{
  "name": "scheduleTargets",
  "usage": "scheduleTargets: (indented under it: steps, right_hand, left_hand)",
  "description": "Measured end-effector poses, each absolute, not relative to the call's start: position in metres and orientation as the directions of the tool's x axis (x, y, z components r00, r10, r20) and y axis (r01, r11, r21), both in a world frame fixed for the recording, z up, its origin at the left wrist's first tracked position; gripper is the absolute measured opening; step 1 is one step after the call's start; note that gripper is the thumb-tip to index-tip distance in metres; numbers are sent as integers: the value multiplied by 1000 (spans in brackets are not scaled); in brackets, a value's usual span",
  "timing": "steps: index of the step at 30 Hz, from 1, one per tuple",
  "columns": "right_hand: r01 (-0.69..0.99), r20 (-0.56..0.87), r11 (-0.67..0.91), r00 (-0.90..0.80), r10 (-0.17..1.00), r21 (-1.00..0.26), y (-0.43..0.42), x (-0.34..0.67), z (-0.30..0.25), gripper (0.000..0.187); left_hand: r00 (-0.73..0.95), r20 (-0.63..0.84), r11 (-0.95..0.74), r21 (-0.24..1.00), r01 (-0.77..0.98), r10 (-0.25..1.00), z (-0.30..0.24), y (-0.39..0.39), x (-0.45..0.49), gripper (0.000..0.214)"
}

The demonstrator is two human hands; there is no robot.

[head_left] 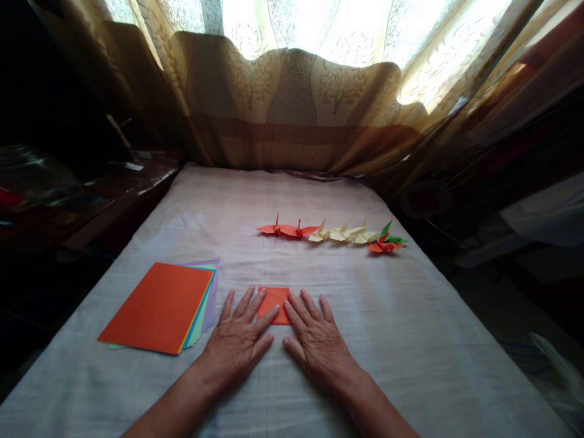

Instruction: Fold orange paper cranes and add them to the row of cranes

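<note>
A small folded orange paper (pixel 274 299) lies flat on the pale cloth-covered surface (pixel 410 340) in front of me. My left hand (pixel 239 340) lies flat with fingers spread, its fingertips pressing the paper's left edge. My right hand (pixel 317 340) lies flat too, fingers stretched out, with its fingertips on the paper's right edge. Neither hand grips anything.
A stack of coloured sheets (pixel 159 307), orange on top, lies to the left. A row of folded paper cranes (pixel 333 233), orange, cream and green, sits farther back. Curtains (pixel 292 103) hang behind. Dark cluttered furniture (pixel 68 194) flanks the left side.
</note>
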State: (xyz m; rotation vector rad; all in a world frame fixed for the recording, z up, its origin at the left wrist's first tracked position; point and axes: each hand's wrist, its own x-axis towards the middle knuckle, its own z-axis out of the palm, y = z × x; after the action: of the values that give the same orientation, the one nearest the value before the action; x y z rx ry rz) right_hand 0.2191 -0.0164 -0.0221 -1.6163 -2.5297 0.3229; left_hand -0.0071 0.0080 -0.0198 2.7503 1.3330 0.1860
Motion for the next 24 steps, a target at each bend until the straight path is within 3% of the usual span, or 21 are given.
scheduleTargets:
  steps: [6,9,14,20,24]
  right_hand:
    - [876,62,424,-422,905,-231,-23,230,-20,55]
    - [899,159,352,-319,934,-260,-11,230,-20,43]
    - [891,247,168,-65,967,-422,21,210,-21,19]
    - [774,285,173,10,958,-609,26,198,-22,21]
    - [698,340,207,56,939,-686,24,201,-18,13]
  left_hand:
    - [662,29,-655,186,732,749,-9,12,-10,50]
    - [680,58,-678,178,713,731,-8,15,-10,52]
    - [698,115,-707,140,693,707,-8,18,-9,53]
    - [657,161,-676,154,721,737,-21,14,-14,54]
    - [517,333,-597,214,773,788,-25,16,-16,59]
